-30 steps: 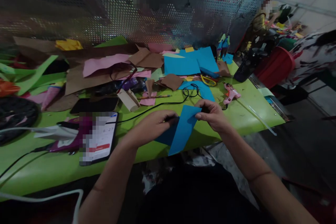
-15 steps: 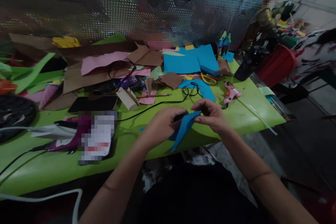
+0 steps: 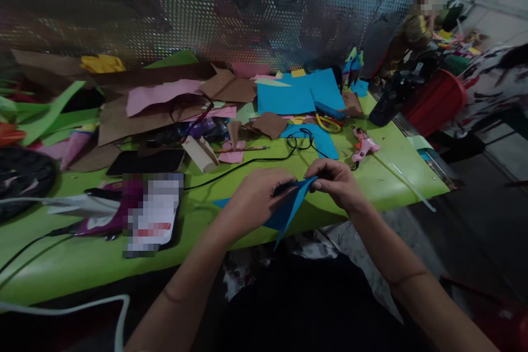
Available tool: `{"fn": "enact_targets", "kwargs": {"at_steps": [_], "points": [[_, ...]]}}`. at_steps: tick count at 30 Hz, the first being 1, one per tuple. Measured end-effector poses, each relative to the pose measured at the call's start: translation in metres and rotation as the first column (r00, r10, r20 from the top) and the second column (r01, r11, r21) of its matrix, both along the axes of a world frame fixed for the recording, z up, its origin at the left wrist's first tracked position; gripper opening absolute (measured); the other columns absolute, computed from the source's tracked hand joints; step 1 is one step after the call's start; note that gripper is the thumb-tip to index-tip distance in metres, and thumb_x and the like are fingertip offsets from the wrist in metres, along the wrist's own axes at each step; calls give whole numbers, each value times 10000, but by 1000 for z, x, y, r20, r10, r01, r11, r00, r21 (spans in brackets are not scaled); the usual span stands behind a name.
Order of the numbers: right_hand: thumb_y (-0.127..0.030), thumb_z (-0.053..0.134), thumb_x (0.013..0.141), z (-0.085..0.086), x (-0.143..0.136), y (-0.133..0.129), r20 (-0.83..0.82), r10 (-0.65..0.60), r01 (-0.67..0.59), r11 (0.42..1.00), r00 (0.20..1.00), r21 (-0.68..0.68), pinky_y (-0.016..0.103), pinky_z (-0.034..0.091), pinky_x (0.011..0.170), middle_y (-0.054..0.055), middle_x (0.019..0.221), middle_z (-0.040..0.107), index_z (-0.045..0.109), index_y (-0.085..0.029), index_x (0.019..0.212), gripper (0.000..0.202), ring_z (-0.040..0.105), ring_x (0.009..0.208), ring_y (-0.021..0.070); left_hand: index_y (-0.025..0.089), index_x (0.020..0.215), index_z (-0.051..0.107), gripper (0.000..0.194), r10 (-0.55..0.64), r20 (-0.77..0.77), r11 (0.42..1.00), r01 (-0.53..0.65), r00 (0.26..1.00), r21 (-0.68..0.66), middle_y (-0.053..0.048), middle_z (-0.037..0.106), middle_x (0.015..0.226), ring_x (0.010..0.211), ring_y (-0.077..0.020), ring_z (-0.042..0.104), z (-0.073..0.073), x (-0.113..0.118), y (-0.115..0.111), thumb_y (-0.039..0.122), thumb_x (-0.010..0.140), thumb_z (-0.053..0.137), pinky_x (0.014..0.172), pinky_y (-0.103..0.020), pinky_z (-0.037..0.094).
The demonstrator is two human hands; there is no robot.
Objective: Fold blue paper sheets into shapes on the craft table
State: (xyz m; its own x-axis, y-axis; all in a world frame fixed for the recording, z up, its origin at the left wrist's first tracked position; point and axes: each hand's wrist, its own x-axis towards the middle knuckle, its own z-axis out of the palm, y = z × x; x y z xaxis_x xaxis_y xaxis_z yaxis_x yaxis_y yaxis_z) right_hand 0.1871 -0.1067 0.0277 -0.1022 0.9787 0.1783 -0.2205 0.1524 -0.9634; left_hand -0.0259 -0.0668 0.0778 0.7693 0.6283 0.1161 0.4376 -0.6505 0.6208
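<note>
Both my hands grip one piece of blue paper (image 3: 291, 210) just above the front edge of the green table. My left hand (image 3: 259, 195) is closed around its left side, with the fingertips partly hidden behind the paper. At the upper right corner, my right hand (image 3: 333, 181) pinches the paper between thumb and fingers. The sheet looks folded, and a pointed flap hangs down toward my lap. Another blue tip sticks out left of my left hand; whether it belongs to the same sheet I cannot tell. A pink glue gun (image 3: 364, 146) lies beyond my right hand.
On the green table (image 3: 391, 176) lie a phone (image 3: 144, 162), a purple hot-air tool or glue gun (image 3: 109, 214), a black cable (image 3: 247, 164), yellow-handled scissors (image 3: 329, 123) and blue sheets (image 3: 284, 99). A dark bottle (image 3: 388, 102) stands near a red bucket (image 3: 437, 102). Two people are at the right.
The blue paper has turned and opened somewhat, so more of it shows below my left hand. My right hand has shifted slightly and still pinches the corner.
</note>
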Motion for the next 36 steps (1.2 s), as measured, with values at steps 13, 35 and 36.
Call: {"fn": "enact_targets", "kwargs": {"at_steps": [13, 35, 36], "points": [[-406, 900, 662, 1, -1, 0, 133, -22, 34, 996, 991, -87, 246, 457, 562, -6, 681, 649, 691, -177, 774, 329, 573, 591, 114, 194, 832, 692, 223, -6, -84, 994, 15, 996, 110, -31, 734, 849, 795, -197, 630, 4, -2, 0, 84, 828, 498, 706, -310, 390], [-344, 650, 845, -26, -1, 0, 916, -166, 204, 974, 366, 95, 281, 310, 603, 6, 704, 633, 625, -195, 761, 173, 530, 639, 158, 135, 1431, 510, 453, 154, -9, 864, -130, 988, 487, -104, 581, 1463, 1362, -235, 513, -57, -5, -95, 211, 985, 483, 1148, -399, 420], [-344, 647, 847, -26, -1, 0, 919, -169, 202, 974, 357, 100, 281, 312, 604, 6, 705, 635, 627, -195, 765, 171, 528, 638, 157, 134, 1470, 467, 496, 138, -52, 880, -99, 989, 465, -103, 529, 1518, 1416, -239, 462, -63, 0, -100, 279, 996, 483, 1175, -411, 394]]}}
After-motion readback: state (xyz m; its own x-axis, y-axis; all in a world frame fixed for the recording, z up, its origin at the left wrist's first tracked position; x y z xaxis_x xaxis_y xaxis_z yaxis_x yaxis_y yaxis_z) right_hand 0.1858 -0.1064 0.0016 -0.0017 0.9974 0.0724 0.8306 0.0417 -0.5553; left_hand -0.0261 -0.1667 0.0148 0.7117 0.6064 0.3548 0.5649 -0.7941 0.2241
